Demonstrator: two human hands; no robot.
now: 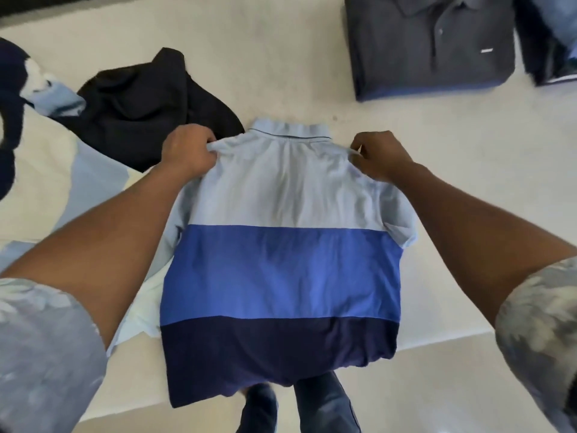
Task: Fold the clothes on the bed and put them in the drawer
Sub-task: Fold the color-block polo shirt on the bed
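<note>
A polo shirt (281, 245) with light blue, mid blue and navy bands lies back side up on the white bed (281, 64), collar away from me. Its navy hem hangs over the near edge of the bed. My left hand (187, 151) pinches the left shoulder of the shirt. My right hand (379, 156) pinches the right shoulder. The sides look folded under, and a light blue sleeve sticks out at the lower left.
A crumpled black garment (140, 110) lies just left of the collar. A folded dark grey polo (427, 42) sits at the back right, with another folded dark item (549, 39) beside it. More blue and navy cloth (18, 89) lies at the far left. My legs (299, 404) stand below the bed edge.
</note>
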